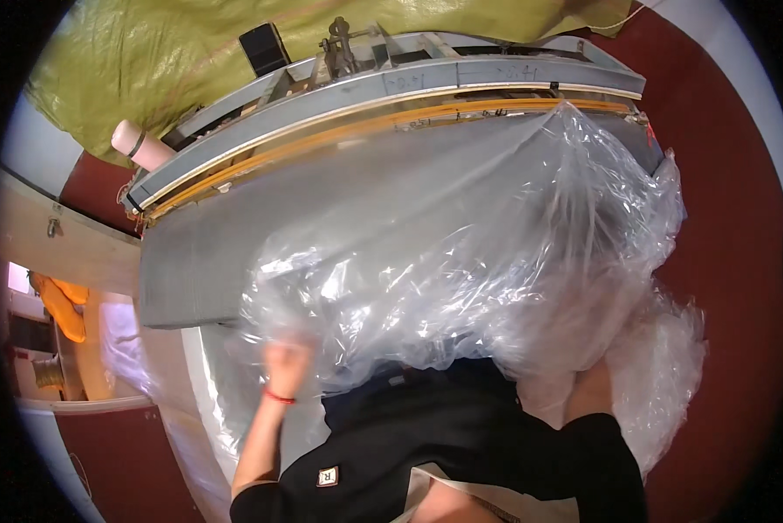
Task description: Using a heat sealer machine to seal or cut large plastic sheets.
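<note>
In my head view, the clear plastic sheet (pixel 444 288) lies crumpled over much of the grey slab (pixel 191 270); coverage looks only partial, the slab's left end bare. My left hand (pixel 288 359) blurs at the sheet's near-left edge, pinching or not I can't tell; plastic hides my right hand.

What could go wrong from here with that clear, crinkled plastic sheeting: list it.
The clear, crinkled plastic sheeting might snag on the long orange strip, which its raised peak appears to reach.

It could tangle the bare right forearm, since folds hang on both sides of it.

It may slip from the bare left hand, which is blurred, so its grip can't be judged.
</note>
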